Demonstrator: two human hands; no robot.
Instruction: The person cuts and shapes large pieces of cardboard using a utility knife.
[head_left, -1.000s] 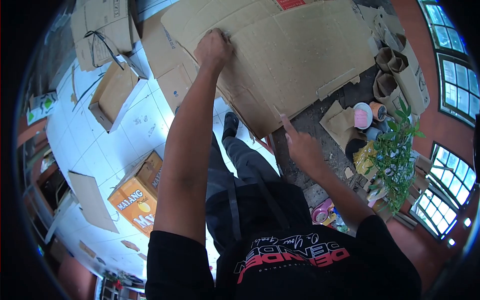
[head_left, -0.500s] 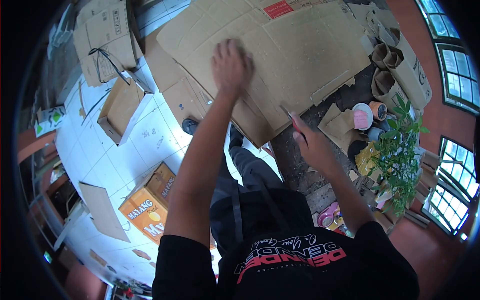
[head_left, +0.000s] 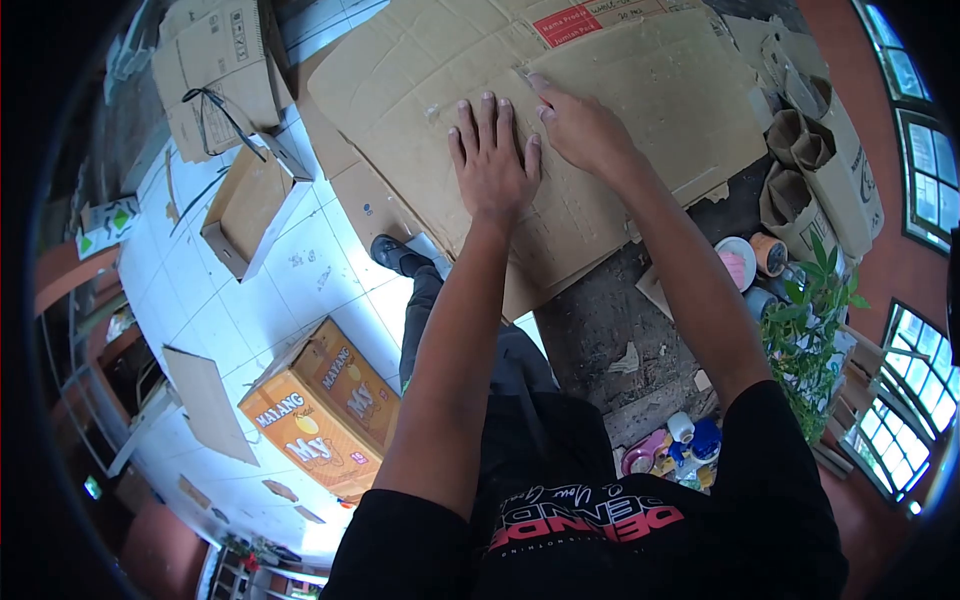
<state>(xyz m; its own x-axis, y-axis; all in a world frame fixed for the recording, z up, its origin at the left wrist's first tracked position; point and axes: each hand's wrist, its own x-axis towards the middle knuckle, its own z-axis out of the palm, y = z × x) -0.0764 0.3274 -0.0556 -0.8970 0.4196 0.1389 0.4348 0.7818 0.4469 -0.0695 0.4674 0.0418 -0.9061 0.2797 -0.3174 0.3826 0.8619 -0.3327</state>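
My left hand lies flat on a large brown cardboard sheet, its fingers spread and holding nothing. Just to its right, my right hand is closed around a cutter knife. Most of the handle is hidden in my fist; the thin blade points toward the far left and its tip meets the cardboard. A red label with a white section is on the sheet's far side. More cardboard lies beneath the sheet.
An orange printed carton and an open shallow box stand on the white tiled floor. Rolled brown cardboard, a potted plant and an orange tape roll sit at the right. Small bottles are near my body.
My right hand has moved forward with the cutter knife, from the near edge onto the sheet. My left hand has come slightly back and right and now rests flat.
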